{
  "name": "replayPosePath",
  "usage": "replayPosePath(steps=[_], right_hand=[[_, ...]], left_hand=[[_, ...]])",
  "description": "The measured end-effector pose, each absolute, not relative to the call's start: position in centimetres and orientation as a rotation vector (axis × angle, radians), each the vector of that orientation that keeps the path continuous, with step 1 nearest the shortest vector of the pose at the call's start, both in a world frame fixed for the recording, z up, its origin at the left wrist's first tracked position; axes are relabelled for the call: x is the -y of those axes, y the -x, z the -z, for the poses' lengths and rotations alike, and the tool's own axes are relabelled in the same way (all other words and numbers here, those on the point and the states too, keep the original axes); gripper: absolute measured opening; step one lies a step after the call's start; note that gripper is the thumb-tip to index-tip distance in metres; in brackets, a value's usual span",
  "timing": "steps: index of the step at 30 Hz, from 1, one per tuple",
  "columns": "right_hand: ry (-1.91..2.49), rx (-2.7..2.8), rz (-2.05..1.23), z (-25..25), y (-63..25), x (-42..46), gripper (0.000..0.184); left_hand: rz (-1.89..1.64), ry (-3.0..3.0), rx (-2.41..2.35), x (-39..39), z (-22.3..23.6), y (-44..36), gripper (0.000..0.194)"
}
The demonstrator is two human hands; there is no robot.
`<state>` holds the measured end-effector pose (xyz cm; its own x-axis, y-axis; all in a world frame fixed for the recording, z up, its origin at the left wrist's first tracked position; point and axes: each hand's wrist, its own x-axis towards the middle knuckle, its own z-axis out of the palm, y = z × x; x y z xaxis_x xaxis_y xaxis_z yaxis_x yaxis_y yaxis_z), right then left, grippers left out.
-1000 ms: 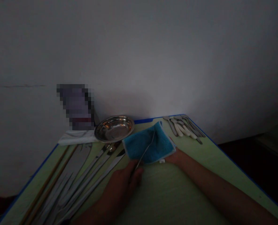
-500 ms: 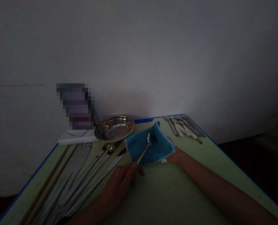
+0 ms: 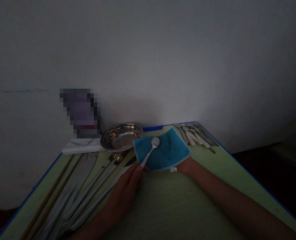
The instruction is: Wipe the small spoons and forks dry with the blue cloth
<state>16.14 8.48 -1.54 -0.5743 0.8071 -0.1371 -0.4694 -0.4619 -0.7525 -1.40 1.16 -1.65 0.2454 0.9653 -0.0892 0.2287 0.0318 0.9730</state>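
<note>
My left hand (image 3: 128,185) is closed around the handle of a metal spoon (image 3: 155,141), whose bowl points away from me and faces up. Behind the bowl spreads a blue cloth (image 3: 174,148) with a pale edge and a small white tag. My right hand (image 3: 186,165) holds the cloth from beneath, and its fingers are hidden by it. From this view I cannot tell whether the spoon touches the cloth. A shiny steel bowl (image 3: 123,138) stands just beyond my left hand.
At the left lie wooden chopsticks (image 3: 48,196) and several long metal utensils (image 3: 88,196). Several spoons and other cutlery (image 3: 196,136) lie at the back right. A blurred-out upright object (image 3: 80,113) leans on the wall behind a white item (image 3: 81,146). The green table (image 3: 178,206) has blue edges.
The spoon has turned from edge-on to showing its bowl, as my left hand moved slightly up and left. The cloth has opened out flatter over my right hand.
</note>
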Motion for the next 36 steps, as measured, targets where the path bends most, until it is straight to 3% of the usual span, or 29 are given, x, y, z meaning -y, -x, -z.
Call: replayPosePath(steps=[5, 17, 29, 36], right_hand=[[0.467, 0.555, -1.974, 1.8, -17.5, -8.3, 0.048], [0.548, 0.454, -1.861, 2.0, -17.4, -8.4, 0.046], [0.326, 0.658, -2.093, 2.0, -17.2, -8.6, 0.057], [0.370, 0.707, -2.124, 0.8, -16.6, -8.3, 0.059]], left_hand=[[-0.785, -1.484, -1.256, -1.0, 1.4, 1.5, 0.032], [-0.540, -1.776, -1.199, -0.6, 0.7, 2.1, 0.038], [-0.512, -1.738, -0.884, -0.4, 0.6, 2.0, 0.054], [-0.554, -1.618, -0.736, -0.5, 1.1, 2.7, 0.050]])
